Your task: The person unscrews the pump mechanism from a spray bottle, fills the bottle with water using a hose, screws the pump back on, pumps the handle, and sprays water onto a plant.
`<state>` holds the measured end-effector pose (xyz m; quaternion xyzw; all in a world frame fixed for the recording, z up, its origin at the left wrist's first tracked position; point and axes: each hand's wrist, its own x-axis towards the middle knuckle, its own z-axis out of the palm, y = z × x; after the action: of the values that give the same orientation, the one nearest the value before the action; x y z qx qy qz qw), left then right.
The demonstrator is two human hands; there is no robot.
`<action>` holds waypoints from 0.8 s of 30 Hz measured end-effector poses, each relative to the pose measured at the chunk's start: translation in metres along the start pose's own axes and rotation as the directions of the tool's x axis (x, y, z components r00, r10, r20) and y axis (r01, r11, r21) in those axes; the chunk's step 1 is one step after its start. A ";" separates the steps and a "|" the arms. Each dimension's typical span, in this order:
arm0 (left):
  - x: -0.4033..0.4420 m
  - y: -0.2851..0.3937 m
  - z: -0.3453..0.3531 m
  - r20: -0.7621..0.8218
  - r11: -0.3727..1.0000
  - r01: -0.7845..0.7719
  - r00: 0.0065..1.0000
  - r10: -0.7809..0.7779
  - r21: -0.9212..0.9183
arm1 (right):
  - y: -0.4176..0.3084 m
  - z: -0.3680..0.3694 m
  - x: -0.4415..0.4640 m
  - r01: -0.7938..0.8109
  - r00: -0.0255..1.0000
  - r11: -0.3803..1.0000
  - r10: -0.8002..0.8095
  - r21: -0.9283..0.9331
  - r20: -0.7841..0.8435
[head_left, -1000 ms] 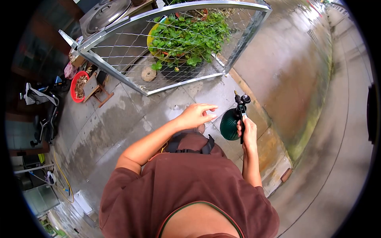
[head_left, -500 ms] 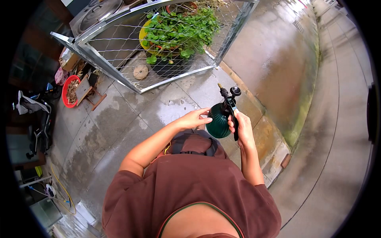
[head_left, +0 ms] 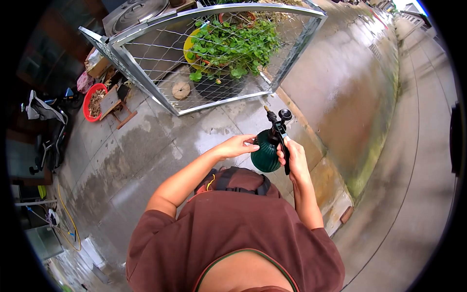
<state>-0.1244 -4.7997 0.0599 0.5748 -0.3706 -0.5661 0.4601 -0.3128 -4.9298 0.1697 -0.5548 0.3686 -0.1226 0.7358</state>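
My right hand (head_left: 295, 155) is closed round the black handle of a dark green pump spray bottle (head_left: 265, 155). Its ribbed round body hangs in front of my waist, and the brass nozzle points away from me. On the bottle's left side, my left hand (head_left: 237, 146) has its fingers stretched out and apart, with the fingertips at the green wall. Whether they press on it I cannot tell. Beyond the nozzle, green leafy plants (head_left: 236, 46) grow in pots behind a metal mesh fence (head_left: 219, 103).
A red basin (head_left: 87, 104) of wood scraps and a small wooden stool (head_left: 113, 103) stand to the left. Farther left is a parked scooter (head_left: 48, 129). A yellow hose (head_left: 69, 214) lies below it. Wet paving and a brown puddle (head_left: 340, 107) spread on the right.
The fence, plants and basin have shifted slightly right and down in the view. Both hands keep their hold and pose at the spray bottle, which sits slightly farther left.
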 end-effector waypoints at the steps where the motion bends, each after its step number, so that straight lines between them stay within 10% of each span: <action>1: 0.004 0.006 0.004 0.000 1.000 -0.008 1.000 0.008 0.004 | -0.001 -0.005 0.000 0.003 1.000 1.000 -0.003 0.010 -0.012; 24: 0.071 0.040 0.083 0.116 0.974 -0.087 0.991 0.064 0.208 | 0.002 -0.106 -0.006 0.013 0.994 0.996 -0.004 0.083 -0.111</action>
<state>-0.1966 -4.8878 0.0808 0.5746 -0.4751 -0.5357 0.3965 -0.3900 -5.0027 0.1586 -0.5174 0.4010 -0.1715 0.7363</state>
